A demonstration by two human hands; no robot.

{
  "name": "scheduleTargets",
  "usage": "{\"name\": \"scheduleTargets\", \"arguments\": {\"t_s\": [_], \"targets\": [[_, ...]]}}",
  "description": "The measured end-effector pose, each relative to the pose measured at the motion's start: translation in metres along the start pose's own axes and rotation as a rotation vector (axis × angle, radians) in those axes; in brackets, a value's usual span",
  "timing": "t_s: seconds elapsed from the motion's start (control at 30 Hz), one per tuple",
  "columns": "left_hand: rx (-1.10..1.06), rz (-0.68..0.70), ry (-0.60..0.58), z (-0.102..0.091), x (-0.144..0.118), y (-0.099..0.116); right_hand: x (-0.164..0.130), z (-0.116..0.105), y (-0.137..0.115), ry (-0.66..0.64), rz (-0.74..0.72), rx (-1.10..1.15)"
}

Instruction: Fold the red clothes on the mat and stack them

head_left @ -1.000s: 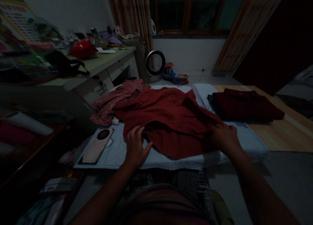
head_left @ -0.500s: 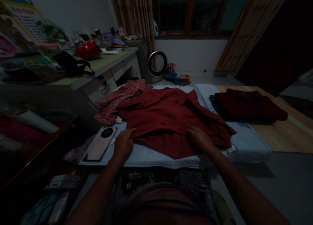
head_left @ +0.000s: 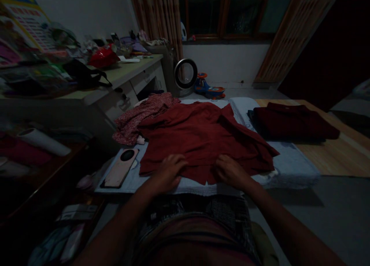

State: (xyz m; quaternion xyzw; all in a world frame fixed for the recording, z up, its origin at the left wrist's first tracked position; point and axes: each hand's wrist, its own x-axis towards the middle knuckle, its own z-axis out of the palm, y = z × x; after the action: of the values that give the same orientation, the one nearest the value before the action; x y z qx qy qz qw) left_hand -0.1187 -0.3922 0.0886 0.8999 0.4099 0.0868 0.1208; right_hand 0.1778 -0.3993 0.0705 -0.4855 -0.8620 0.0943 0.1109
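A red shirt [head_left: 187,137] lies spread over the light blue cloth [head_left: 190,188], its hem toward me. My left hand [head_left: 170,171] is over the left half of the hem, fingers bent and thumb apart, touching the fabric. At the hem right of the middle, my right hand [head_left: 229,171] has its fingers closed on the shirt. One side of the shirt is folded over into a dark flap at the right. A pink phone [head_left: 120,171] with a round black camera ring rests left of the shirt.
A patterned red garment [head_left: 135,119] is heaped at the back left. Folded dark red clothes [head_left: 291,121] are stacked at the right by a wooden board [head_left: 332,162]. A cluttered desk [head_left: 127,71] borders the left. Behind are a washing machine door [head_left: 185,74] and a ride-on toy [head_left: 208,87].
My left hand has let go of the shirt's left hem corner and moved right, toward the middle. The raised front hem now lies flatter. My right hand has shifted slightly toward me.
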Motion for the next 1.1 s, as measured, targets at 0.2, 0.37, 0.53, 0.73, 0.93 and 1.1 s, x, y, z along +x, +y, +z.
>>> {"name": "scheduleTargets", "arguments": {"t_s": [0.2, 0.37, 0.53, 0.73, 0.93, 1.1], "targets": [[-0.069, 0.181, -0.119, 0.037, 0.029, 0.038, -0.015, 0.008, -0.013, -0.121, -0.06, 0.114], [-0.138, 0.212, -0.053, 0.054, 0.036, 0.03, -0.015, 0.018, -0.013, -0.111, -0.025, 0.156], [-0.178, 0.146, 0.087, 0.061, 0.039, 0.031, -0.012, 0.024, -0.013, -0.055, -0.022, 0.206], [-0.427, -0.048, 0.272, 0.054, 0.044, 0.05, -0.016, 0.038, -0.028, 0.176, -0.108, 0.215], [-0.313, 0.118, 0.165, 0.074, 0.039, 0.056, -0.031, 0.035, -0.031, 0.053, -0.121, 0.224], [-0.171, 0.219, 0.061, 0.069, 0.03, 0.054, -0.034, -0.001, -0.008, 0.101, -0.049, 0.359]]}}
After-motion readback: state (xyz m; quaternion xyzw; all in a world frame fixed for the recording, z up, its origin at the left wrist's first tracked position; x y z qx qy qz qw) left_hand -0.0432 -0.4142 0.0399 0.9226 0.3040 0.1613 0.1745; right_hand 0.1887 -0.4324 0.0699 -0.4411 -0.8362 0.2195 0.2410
